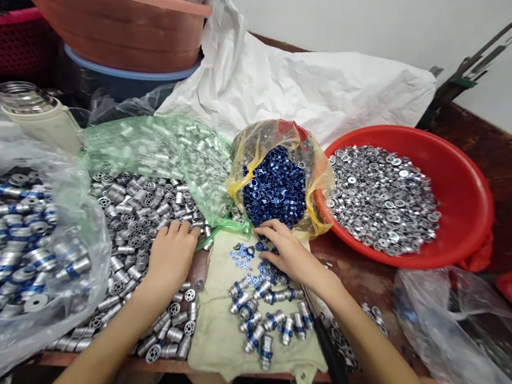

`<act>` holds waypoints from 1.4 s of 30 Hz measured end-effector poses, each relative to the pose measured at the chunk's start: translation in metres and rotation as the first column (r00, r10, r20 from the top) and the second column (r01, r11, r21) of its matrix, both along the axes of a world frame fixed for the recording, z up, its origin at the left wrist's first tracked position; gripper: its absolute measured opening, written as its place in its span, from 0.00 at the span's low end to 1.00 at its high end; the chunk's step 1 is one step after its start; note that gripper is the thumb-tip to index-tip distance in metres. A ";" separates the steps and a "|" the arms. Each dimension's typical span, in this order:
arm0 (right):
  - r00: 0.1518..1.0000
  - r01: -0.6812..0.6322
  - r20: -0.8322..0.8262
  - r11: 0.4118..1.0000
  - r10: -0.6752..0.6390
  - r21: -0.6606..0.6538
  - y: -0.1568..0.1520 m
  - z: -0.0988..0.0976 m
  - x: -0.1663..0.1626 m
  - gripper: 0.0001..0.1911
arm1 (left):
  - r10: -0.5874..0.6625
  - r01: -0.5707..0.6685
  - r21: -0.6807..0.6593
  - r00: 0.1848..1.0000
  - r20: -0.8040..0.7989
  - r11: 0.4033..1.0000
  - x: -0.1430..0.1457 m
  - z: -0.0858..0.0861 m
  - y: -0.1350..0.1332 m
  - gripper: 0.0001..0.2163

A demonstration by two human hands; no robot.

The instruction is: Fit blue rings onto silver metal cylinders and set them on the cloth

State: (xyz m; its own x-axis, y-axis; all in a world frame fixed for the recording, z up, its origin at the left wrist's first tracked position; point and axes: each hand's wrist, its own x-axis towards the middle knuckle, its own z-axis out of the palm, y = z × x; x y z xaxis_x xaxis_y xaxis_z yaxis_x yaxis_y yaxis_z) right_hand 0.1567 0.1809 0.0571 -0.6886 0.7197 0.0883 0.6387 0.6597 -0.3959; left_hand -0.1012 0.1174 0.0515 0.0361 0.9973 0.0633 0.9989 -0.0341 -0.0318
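My left hand reaches into a heap of silver metal cylinders, its fingers curled down; what lies under the fingertips is hidden. Over a pale cloth, my right hand is open, thumb and fingers apart, beside small loose blue rings. Its fingertips are close to the mouth of a yellowish plastic bag full of blue rings. On the cloth lie several silver cylinders with blue bands, some tilted against each other.
Right of the bag stands a red basin holding small silver rings. A clear bag of blue-banded parts is at the left, with a flask behind. Green plastic covers part of the heap. A black-handled tool lies near my right forearm.
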 end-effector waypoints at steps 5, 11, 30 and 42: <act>0.998 0.010 -0.057 1.000 -0.010 0.007 -0.006 0.010 0.016 0.23 | -0.019 0.018 0.063 1.000 0.024 0.998 0.009 0.011 -0.031 0.09; 0.999 0.040 -0.026 0.996 -0.038 0.080 -0.016 0.007 -0.003 0.05 | -0.171 0.126 0.183 0.951 0.258 0.975 0.044 -0.010 -0.076 0.04; 0.797 0.077 -0.575 0.976 -0.182 -0.202 -0.147 0.018 -0.002 0.21 | -0.230 0.054 0.231 0.456 0.860 0.971 0.071 -0.005 -0.119 0.09; 0.770 0.188 -0.592 0.971 -0.238 -0.146 -0.160 0.013 -0.001 0.22 | -0.195 -0.079 0.264 0.480 0.855 0.961 0.097 -0.014 -0.125 0.19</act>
